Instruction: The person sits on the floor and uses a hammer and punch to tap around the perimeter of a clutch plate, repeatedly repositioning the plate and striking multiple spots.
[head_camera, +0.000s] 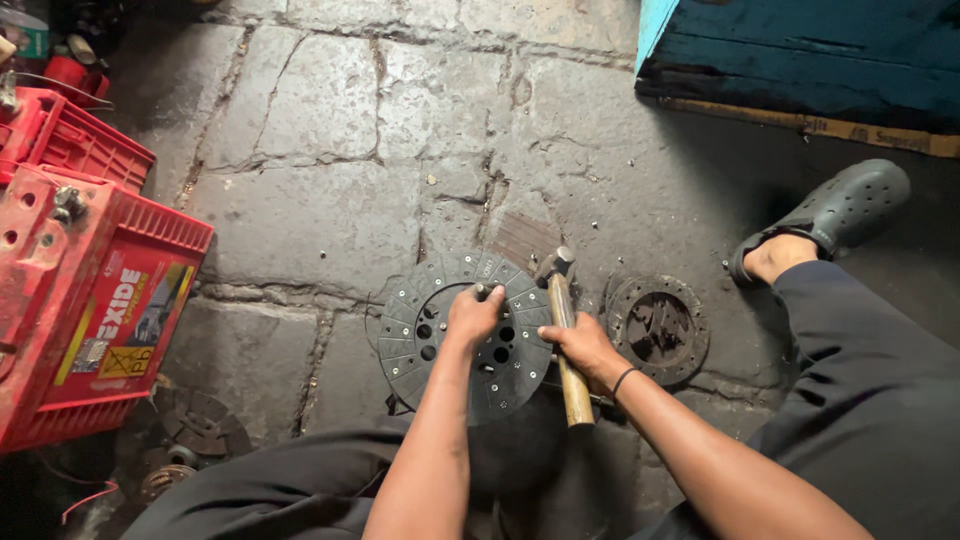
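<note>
While left hand presses clutch disc flat on stone floor, I see right hand closed round hammer, 3 o'clock of hub. Disc looks heavy, rigid; grip rim.

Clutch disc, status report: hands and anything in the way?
Left hand pressing on clutch disc. Right hand gripping hammer, head off the disc's edge. Second disc lies alongside, apart.
</note>
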